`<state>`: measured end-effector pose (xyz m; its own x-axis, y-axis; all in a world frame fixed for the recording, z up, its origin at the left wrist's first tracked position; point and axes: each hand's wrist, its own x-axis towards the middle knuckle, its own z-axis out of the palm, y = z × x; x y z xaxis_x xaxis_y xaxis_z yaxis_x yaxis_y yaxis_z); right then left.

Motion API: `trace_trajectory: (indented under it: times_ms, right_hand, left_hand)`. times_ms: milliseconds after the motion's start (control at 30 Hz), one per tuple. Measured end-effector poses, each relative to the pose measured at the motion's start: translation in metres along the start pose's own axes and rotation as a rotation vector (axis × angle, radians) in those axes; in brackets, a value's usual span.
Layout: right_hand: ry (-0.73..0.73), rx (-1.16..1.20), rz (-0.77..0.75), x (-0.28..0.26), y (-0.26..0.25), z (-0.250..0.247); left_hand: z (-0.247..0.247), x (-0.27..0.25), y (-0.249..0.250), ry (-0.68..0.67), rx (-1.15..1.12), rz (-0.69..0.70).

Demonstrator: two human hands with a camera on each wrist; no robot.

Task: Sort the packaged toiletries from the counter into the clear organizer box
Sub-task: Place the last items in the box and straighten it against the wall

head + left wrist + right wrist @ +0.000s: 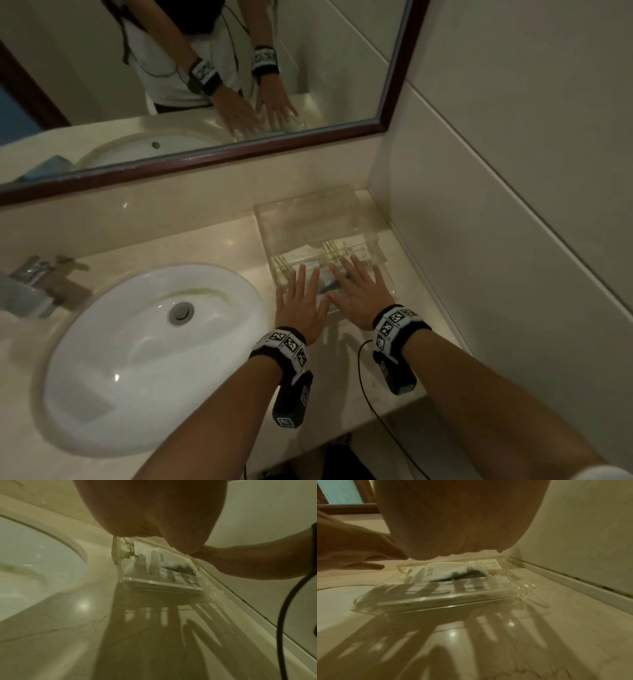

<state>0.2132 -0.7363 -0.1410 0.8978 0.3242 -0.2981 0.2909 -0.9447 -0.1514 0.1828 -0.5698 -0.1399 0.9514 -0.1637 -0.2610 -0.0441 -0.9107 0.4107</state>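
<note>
The clear organizer box sits on the counter in the corner to the right of the sink. Its front rim shows in the left wrist view and the right wrist view. White toiletry packets lie inside, one with a dark item in it. My left hand and right hand are held flat side by side over the near end of the box, fingers straight and spread. Neither holds anything. Finger shadows fall across the packets. I cannot tell whether the fingertips touch the box.
A white oval sink lies to the left, with a metal faucet at its far left. A framed mirror runs along the back. A tiled wall closes the right side. A black cable hangs from my right wrist.
</note>
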Motion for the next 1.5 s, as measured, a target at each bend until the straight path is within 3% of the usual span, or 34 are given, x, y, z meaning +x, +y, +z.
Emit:
trace_trajectory:
  times_ms: [233,500,600,733,900,1100,1167,1333,1500]
  right_hand:
    - [-0.038,0.003,-0.057,0.016,0.015,0.012]
    - [0.072,0.046,-0.137,0.028,0.05,0.027]
    - [0.172,0.167,-0.092,0.031,0.052,0.023]
    - [0.082,0.25,-0.031,0.036,0.05,0.02]
    - [0.01,0.193,-0.11,0.039,0.056,0.021]
    - [0.263,0.047,-0.223,0.031,0.053,0.022]
    - [0.232,0.042,-0.282,0.029,0.043,0.023]
    - [0.152,0.058,-0.259,0.04,0.039,0.031]
    - [0.184,0.045,-0.261,0.046,0.055,0.027]
  left_hand:
    - [0.018,0.013,0.0,-0.01,0.115,-0.139]
    - [0.037,0.017,-0.002,0.057,0.197,-0.176]
    - [0.034,0.021,-0.004,0.102,0.215,-0.181]
    - [0.039,0.027,-0.007,0.105,0.231,-0.204]
    - [0.043,0.029,-0.014,0.127,0.274,-0.164]
    - [0.035,0.025,-0.01,0.236,0.317,-0.022]
    - [0.036,0.03,-0.003,0.239,0.32,0.023]
    - [0.048,0.037,-0.005,0.219,0.279,-0.038]
    - [0.046,0.035,-0.009,0.226,0.303,-0.017]
